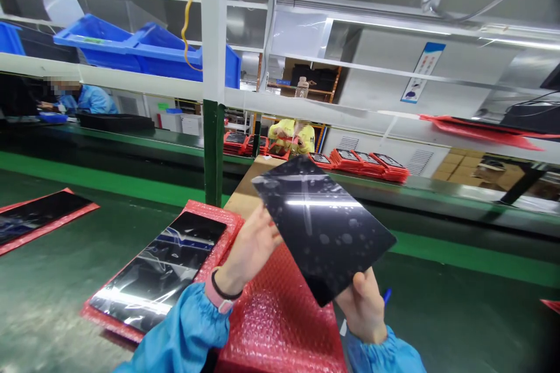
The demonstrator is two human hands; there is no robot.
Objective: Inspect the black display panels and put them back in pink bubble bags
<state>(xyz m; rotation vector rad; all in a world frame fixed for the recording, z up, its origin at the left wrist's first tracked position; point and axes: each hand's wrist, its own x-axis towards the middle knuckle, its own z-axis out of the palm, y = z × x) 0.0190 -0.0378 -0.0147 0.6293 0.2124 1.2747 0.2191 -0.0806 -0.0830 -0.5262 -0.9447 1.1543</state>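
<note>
I hold a glossy black glass panel (321, 224) tilted up in front of me, its surface dotted with smudges. My left hand (249, 250) grips its left edge, fingers behind the panel. My right hand (363, 303) pinches its lower corner with the thumb on top; a blue pen-like tip (387, 296) shows beside that hand. Below the panel lies a red bubble-wrap sheet (280, 320). To the left another black panel (161, 268) rests on red bubble wrap.
A green conveyor belt (65, 280) carries a further panel on red wrap (39, 215) at the far left. Stacks of red-wrapped panels (371, 164) sit across the line. Two other people work beyond, one in blue (87, 99), one in yellow (291, 134). A white-green post (214, 99) stands ahead.
</note>
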